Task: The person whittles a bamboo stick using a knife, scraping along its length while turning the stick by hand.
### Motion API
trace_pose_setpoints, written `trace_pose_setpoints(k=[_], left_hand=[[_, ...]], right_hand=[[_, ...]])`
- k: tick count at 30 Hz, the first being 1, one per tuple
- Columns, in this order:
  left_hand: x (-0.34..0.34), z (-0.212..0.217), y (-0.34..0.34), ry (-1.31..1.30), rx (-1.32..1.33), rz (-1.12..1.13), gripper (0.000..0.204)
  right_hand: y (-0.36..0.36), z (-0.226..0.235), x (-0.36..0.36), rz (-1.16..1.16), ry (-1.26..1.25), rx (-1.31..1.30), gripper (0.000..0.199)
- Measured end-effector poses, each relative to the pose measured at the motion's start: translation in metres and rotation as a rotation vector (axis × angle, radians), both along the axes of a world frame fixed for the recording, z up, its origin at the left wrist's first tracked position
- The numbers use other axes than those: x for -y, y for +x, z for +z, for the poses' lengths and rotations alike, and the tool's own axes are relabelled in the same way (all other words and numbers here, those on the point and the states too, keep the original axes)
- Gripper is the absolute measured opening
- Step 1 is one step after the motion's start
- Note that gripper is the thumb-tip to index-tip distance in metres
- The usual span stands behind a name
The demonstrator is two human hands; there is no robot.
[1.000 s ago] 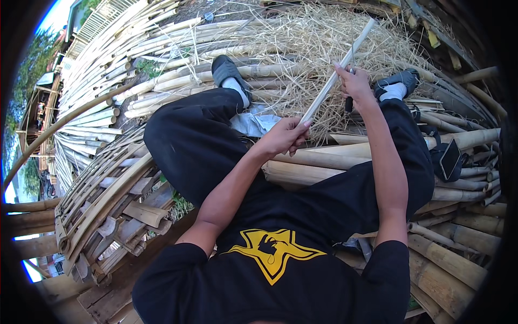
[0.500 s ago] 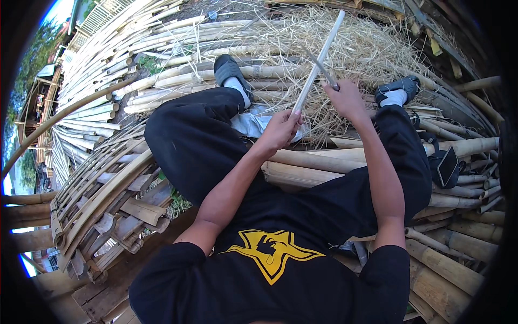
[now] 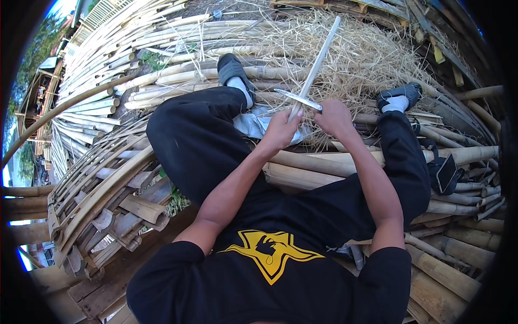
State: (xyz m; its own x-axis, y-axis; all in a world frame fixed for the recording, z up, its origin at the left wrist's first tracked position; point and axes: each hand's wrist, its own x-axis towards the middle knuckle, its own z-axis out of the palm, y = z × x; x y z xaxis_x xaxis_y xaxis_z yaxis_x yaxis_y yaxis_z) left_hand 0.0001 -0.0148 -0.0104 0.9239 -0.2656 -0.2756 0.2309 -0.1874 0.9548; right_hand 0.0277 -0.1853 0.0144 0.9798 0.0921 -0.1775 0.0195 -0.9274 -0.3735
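Observation:
My left hand (image 3: 280, 129) is closed around the near end of a long pale bamboo strip (image 3: 320, 58), which points away and slightly right. My right hand (image 3: 333, 117) grips a knife (image 3: 295, 97) by its handle, mostly hidden in the fist. The knife's blade lies across the strip just beyond my left hand, its tip pointing left. Whether the edge bites into the strip, I cannot tell. Beneath both hands are thin bamboo shavings (image 3: 367, 54) and a crumpled light plastic sheet (image 3: 253, 125).
Bamboo poles (image 3: 178, 70) cover the ground ahead and to the left. Split bamboo pieces (image 3: 143, 208) are stacked beside my left leg. At the right, a dark pouch with a phone-like device (image 3: 445, 174) rests on poles. Planks (image 3: 345, 8) lie at the far edge.
My right hand has come nearer along the strip toward my left hand. The knife has swung from pointing away to lying crosswise over the strip.

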Motion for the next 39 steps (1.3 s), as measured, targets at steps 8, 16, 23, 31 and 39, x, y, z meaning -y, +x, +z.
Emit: trace_pose_setpoints(k=[8,16,23,31,39], left_hand=[[-0.002,-0.012,0.003,0.122,0.106,0.012,0.033],[0.0,-0.005,-0.005,0.36,0.252,-0.032,0.037],[-0.003,-0.002,-0.023,0.414,0.147,-0.059,0.03],[-0.027,0.021,-0.028,-0.286,-0.335,0.139,0.026],[-0.035,-0.013,-0.012,-0.004,-0.017,0.167,0.034]], right_hand=[[-0.003,-0.015,-0.006,0.016,0.015,0.034,0.026],[0.003,-0.038,-0.001,-0.008,0.032,0.03,0.025],[0.043,-0.079,0.036,-0.227,0.028,-0.026,0.026],[0.07,-0.088,0.173,-0.645,0.208,0.023,0.045],[0.031,-0.016,-0.014,-0.019,0.269,-0.106,0.034]])
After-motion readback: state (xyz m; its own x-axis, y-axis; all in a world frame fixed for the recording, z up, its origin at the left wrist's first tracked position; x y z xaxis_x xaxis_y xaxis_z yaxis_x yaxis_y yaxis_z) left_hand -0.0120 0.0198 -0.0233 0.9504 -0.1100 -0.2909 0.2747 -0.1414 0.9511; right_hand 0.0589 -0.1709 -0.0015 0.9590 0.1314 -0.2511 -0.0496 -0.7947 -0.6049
